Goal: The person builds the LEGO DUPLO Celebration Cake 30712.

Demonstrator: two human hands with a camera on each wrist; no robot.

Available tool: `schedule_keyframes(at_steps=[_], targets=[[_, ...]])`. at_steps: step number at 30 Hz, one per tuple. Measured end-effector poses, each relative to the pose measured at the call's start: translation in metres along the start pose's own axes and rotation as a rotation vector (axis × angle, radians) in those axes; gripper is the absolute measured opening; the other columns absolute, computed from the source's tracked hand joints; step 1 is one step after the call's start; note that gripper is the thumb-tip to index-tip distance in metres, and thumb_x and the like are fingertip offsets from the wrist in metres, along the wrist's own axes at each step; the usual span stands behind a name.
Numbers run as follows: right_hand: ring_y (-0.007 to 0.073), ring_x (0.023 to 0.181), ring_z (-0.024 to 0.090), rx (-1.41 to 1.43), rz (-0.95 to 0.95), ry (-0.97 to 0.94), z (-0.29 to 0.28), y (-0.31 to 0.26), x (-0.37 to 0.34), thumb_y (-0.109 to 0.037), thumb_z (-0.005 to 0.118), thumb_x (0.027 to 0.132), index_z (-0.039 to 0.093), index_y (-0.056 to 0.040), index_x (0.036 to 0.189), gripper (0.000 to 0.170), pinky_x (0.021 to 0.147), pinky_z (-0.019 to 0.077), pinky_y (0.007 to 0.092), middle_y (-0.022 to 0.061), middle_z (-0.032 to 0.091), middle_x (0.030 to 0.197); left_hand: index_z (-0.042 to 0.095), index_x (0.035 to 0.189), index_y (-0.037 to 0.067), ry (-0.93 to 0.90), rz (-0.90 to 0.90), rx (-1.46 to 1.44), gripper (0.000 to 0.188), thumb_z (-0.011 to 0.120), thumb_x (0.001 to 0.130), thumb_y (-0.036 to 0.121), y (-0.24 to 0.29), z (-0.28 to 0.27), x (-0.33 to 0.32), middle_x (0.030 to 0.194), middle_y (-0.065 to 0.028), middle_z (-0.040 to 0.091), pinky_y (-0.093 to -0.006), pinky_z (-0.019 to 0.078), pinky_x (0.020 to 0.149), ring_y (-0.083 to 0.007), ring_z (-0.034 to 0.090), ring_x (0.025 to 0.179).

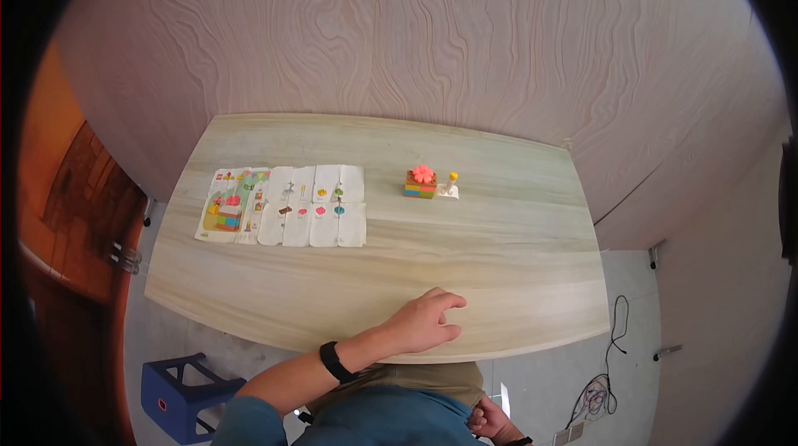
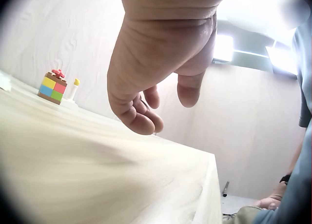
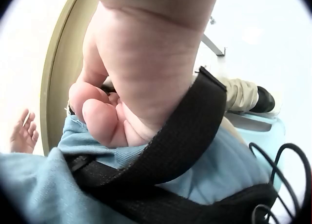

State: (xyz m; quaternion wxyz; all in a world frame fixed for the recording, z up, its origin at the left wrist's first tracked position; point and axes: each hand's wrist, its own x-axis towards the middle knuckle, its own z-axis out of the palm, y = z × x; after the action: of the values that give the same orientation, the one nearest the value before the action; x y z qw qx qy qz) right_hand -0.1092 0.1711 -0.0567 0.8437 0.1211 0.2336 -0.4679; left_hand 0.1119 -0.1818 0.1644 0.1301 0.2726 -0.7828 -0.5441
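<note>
My left hand (image 1: 420,325) (image 2: 156,53) hovers over the front part of the wooden table (image 1: 499,280), its fingers loosely bent with nothing in them. My right hand (image 1: 492,423) (image 3: 141,72) is low by the lap, fingers curled against the blue shirt (image 3: 117,155); whether it holds any fabric cannot be told. Farther back stands a block of coloured bricks (image 1: 421,189) (image 2: 51,89), brown on top, bearing a pink-red flower-like piece (image 1: 423,173) (image 2: 59,73). Just right of it, a white stick with a yellow top (image 1: 453,179) (image 2: 75,87) stands upright on a white base.
An unfolded picture sheet (image 1: 312,226) lies on the left half of the table. On the floor are a blue stool (image 1: 174,400) at the left and black cables (image 1: 611,396) at the right. A patterned wall (image 1: 374,39) rises behind the table.
</note>
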Motion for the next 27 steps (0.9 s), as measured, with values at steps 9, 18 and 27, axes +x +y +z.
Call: schedule_keyframes(at_steps=[9, 18, 27], targets=[[0.0125, 0.059, 0.060, -0.401, -0.069, 0.401, 0.039, -0.011, 0.018, -0.033, 0.071, 0.102, 0.070, -0.0062, 0.103, 0.027, 0.059, 0.0488, 0.0246, 0.0008, 0.065, 0.073, 0.062, 0.138, 0.004, -0.055, 0.011, -0.052, 0.051, 0.074, 0.091, 0.023, -0.005, 0.005, 0.003, 0.131, -0.0156, 0.061, -0.0393, 0.0570, 0.090, -0.0272, 0.068, 0.099], [0.0117, 0.060, 0.062, -0.733, -0.039, 0.753, 0.053, -0.020, 0.036, -0.033, 0.071, 0.100, 0.070, -0.0098, 0.104, 0.023, 0.054, 0.0490, 0.0280, -0.0002, 0.068, 0.077, 0.062, 0.137, 0.005, -0.058, 0.037, -0.070, 0.051, 0.074, 0.092, 0.023, -0.006, -0.002, 0.001, 0.130, -0.0156, 0.061, -0.0392, 0.0574, 0.090, -0.0279, 0.068, 0.100], [0.0127, 0.062, 0.058, -0.654, 0.034, 0.731, 0.048, -0.016, 0.007, -0.042, 0.077, 0.095, 0.063, -0.0098, 0.113, 0.039, 0.054, 0.0452, 0.0292, -0.0013, 0.059, 0.077, 0.062, 0.138, 0.004, -0.078, 0.028, -0.075, 0.049, 0.076, 0.094, 0.023, -0.011, -0.006, 0.001, 0.124, -0.0120, 0.061, -0.0351, 0.0554, 0.088, -0.0212, 0.065, 0.100]])
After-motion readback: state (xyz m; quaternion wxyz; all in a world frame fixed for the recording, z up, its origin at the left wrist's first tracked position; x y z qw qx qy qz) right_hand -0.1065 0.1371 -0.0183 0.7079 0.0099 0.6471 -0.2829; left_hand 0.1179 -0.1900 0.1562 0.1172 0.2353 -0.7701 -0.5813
